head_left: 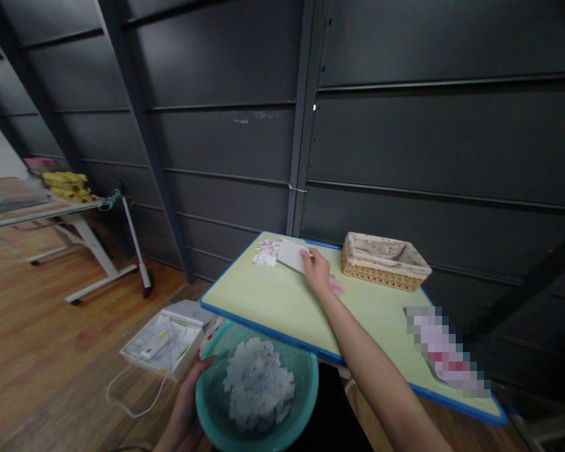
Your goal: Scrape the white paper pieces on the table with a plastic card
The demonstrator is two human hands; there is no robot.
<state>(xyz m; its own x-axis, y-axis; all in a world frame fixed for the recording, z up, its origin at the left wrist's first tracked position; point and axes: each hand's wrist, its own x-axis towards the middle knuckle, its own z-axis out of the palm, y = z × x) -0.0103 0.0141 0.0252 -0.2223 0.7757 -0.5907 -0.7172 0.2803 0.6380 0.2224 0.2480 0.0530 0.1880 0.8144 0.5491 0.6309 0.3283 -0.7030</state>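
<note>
My left hand grips the rim of a teal plastic bowl, held just below the near edge of the table; the bowl holds a heap of white paper scraps. My right hand reaches across the pale green table and pinches a white card. The card's far edge lies against a small pile of white and pink paper scraps near the table's far left corner. A pink scrap lies just right of my wrist.
A wicker basket with a cloth lining stands at the back right of the table. A blurred patch sits at the right edge. A white box with a cable lies on the wooden floor. Another table with yellow items stands far left.
</note>
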